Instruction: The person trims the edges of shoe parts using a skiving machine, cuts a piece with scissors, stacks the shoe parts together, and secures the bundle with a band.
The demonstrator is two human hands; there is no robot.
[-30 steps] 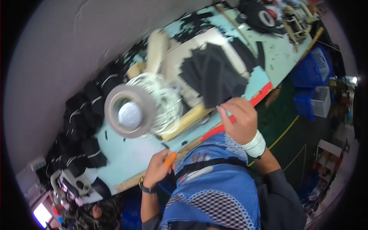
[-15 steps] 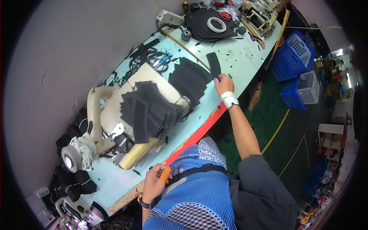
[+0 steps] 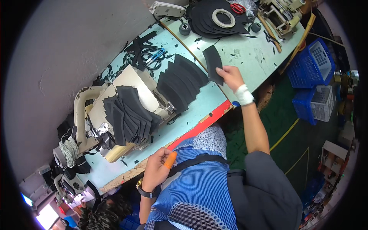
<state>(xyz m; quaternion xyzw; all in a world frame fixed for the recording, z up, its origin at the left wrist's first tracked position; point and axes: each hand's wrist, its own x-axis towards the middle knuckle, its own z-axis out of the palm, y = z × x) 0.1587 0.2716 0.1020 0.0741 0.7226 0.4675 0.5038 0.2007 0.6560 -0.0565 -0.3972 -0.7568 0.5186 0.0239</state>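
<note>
Between thumb and fingers, my right hand point(image 3: 232, 78) holds a curved black foam-like fabric piece point(image 3: 212, 60) by its near end, over the table. Just left of it lies a fanned row of similar black pieces point(image 3: 180, 82). Another overlapping pile of black pieces point(image 3: 128, 115) rests on the bed of a cream sewing machine point(image 3: 79, 115). My left hand point(image 3: 157, 168), with an orange finger cot point(image 3: 170, 160) on one digit, is curled in front of the blue apron point(image 3: 199, 184). Whatever its fingers may hold is hidden.
Blue-handled scissors point(image 3: 155, 56) lie among black scraps behind the machine. A white tape roll point(image 3: 223, 18) sits on black sheets, near red-handled scissors point(image 3: 238, 8). Blue baskets point(image 3: 312, 65) stand on the green floor at right. Another person point(image 3: 105, 212) is at lower left.
My right hand has turned the black piece so more of its broad face shows. The left hand stays curled near the apron. The whole view has shifted slightly.
</note>
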